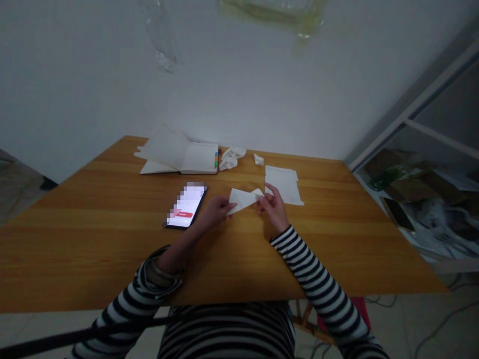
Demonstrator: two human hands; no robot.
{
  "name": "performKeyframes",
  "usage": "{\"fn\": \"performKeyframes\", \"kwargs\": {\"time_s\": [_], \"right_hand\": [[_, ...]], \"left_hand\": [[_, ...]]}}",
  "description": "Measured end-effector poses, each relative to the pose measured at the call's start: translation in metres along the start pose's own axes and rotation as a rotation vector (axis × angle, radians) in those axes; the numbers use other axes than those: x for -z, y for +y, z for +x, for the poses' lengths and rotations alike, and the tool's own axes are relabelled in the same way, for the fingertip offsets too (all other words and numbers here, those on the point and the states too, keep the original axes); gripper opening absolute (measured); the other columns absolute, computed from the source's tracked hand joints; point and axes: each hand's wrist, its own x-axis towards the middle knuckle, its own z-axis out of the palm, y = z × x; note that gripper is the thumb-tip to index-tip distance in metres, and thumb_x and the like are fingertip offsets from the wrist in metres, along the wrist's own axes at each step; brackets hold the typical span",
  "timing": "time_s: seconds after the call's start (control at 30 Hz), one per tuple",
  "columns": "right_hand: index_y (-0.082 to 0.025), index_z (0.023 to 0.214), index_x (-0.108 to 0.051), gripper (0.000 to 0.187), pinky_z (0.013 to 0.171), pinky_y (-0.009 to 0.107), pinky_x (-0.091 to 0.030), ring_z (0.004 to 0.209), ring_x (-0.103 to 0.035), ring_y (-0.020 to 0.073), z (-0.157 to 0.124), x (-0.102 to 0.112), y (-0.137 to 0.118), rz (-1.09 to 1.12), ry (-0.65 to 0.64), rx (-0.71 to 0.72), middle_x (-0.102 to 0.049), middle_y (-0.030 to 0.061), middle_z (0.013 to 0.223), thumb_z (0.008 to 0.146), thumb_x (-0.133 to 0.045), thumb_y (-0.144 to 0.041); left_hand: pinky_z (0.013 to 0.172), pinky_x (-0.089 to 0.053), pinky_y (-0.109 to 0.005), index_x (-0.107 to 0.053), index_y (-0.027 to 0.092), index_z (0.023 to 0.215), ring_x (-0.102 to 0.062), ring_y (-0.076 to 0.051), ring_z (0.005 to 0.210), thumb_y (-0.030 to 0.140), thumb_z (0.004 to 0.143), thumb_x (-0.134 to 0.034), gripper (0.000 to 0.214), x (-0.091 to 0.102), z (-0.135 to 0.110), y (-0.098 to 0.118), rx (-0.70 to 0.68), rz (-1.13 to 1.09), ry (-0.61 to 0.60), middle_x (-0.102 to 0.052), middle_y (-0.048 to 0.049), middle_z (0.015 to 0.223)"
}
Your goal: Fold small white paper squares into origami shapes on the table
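place: home or office workspace | wooden desk (93,239) | open notebook (200,157) | cluttered shelf (458,265)

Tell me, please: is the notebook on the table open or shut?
Open: the notebook shows white pages on the right, and leaves stand partly raised on its left.

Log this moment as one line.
left hand: holds white paper | right hand: holds its other end | loose sheet: on table | phone: lit

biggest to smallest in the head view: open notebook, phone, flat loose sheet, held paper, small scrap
1. Open notebook
2. Flat loose sheet and phone: too alike to rank
3. Held paper
4. Small scrap
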Motion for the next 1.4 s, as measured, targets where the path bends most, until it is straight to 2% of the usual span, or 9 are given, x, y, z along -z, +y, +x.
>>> {"fn": "performKeyframes", "kwargs": {"time_s": [0.2, 0.47, 0.63, 0.83, 0.93, 1.03, 1.2, 1.3, 1.4], "right_hand": [[-0.020, 0.129, -0.053, 0.069, 0.047, 0.026, -0.053, 0.050, -0.062, 0.0148, -0.006, -0.015, 0.011, 0.024, -0.069, -0.120, -0.066, -0.0042, 0.062, 0.070, -0.080, -0.041], [-0.024, 0.152, -0.026, 0.083, 0.059, 0.032, -0.058, 0.057, -0.067, 0.0174, -0.008, -0.008, 0.005, -0.036, -0.142, -0.040, -0.074, 0.0018, 0.078, 0.083, -0.068, -0.041], [-0.021, 0.109, -0.072, 0.038, 0.078, 0.034, -0.056, 0.092, -0.067, 0.0219, 0.004, 0.010, 0.007, -0.312, -0.174, 0.187, -0.071, 0.0082, 0.108, 0.076, -0.076, -0.039], [-0.020, 0.076, -0.075, 0.019, 0.097, 0.040, -0.048, 0.109, -0.061, 0.0247, 0.009, 0.009, 0.010, -0.367, -0.060, 0.284, -0.068, 0.0106, 0.117, 0.078, -0.074, -0.039], [-0.019, 0.076, -0.074, 0.025, 0.084, 0.037, -0.052, 0.094, -0.065, 0.0228, 0.007, 0.007, 0.014, -0.303, -0.076, 0.177, -0.073, 0.0078, 0.099, 0.082, -0.068, -0.042], [-0.017, 0.081, -0.076, 0.031, 0.059, 0.029, -0.051, 0.064, -0.060, 0.0173, 0.003, 0.005, 0.016, -0.185, -0.091, 0.027, -0.067, 0.0013, 0.067, 0.082, -0.066, -0.046], [-0.021, 0.129, -0.063, 0.055, 0.048, 0.025, -0.050, 0.048, -0.056, 0.0136, -0.001, 0.005, 0.007, 0.030, -0.141, -0.099, -0.059, -0.0064, 0.053, 0.079, -0.071, -0.041], [-0.021, 0.121, -0.068, 0.045, 0.050, 0.026, -0.053, 0.051, -0.060, 0.0132, 0.001, 0.010, 0.003, 0.000, -0.268, -0.091, -0.064, -0.0039, 0.059, 0.082, -0.069, -0.042], [-0.022, 0.114, -0.072, 0.038, 0.061, 0.030, -0.057, 0.066, -0.064, 0.0148, 0.004, 0.021, 0.003, -0.114, -0.395, -0.019, -0.072, 0.0008, 0.081, 0.083, -0.067, -0.044]], "left_hand": [[0.056, -0.043, -0.025, -0.067, 0.013, 0.084, -0.056, -0.016, 0.061, 0.045, 0.082, -0.059, 0.033, -0.009, 0.003, -0.004, -0.119, -0.001, -0.067, -0.066, -0.0034, 0.071], [0.056, -0.040, -0.022, -0.063, 0.011, 0.114, -0.055, -0.014, 0.067, 0.044, 0.079, -0.069, 0.048, -0.004, 0.001, 0.005, -0.101, -0.276, -0.131, -0.068, -0.0063, 0.088], [0.065, -0.046, -0.026, -0.067, 0.015, 0.113, -0.059, -0.017, 0.076, 0.047, 0.081, -0.067, 0.045, 0.014, -0.008, 0.015, -0.058, -0.234, -0.178, -0.070, -0.0050, 0.091], [0.082, -0.051, -0.036, -0.071, 0.014, 0.107, -0.064, -0.026, 0.095, 0.053, 0.079, -0.068, 0.048, 0.015, -0.006, 0.015, -0.030, -0.130, -0.101, -0.071, -0.0100, 0.105], [0.088, -0.050, -0.038, -0.073, 0.013, 0.099, -0.063, -0.028, 0.101, 0.052, 0.078, -0.068, 0.044, 0.013, -0.002, 0.012, -0.116, -0.046, 0.013, -0.071, -0.0105, 0.110], [0.079, -0.051, -0.036, -0.072, 0.012, 0.098, -0.065, -0.026, 0.091, 0.051, 0.080, -0.067, 0.043, 0.013, -0.001, 0.010, -0.082, -0.090, -0.052, -0.073, -0.0086, 0.097], [0.059, -0.048, -0.026, -0.055, 0.015, 0.126, -0.064, -0.019, 0.071, 0.045, 0.074, -0.074, 0.063, 0.012, -0.006, 0.013, -0.014, -0.223, 0.035, -0.070, -0.0041, 0.085], [0.049, -0.039, -0.021, -0.043, 0.019, 0.133, -0.056, -0.014, 0.056, 0.044, 0.075, -0.074, 0.071, 0.014, -0.008, 0.016, 0.036, -0.213, 0.073, -0.062, 0.0037, 0.068], [0.049, -0.036, -0.020, -0.050, 0.020, 0.117, -0.053, -0.012, 0.055, 0.045, 0.077, -0.071, 0.051, 0.016, -0.006, 0.013, 0.023, -0.189, 0.047, -0.060, 0.0040, 0.068]]}}
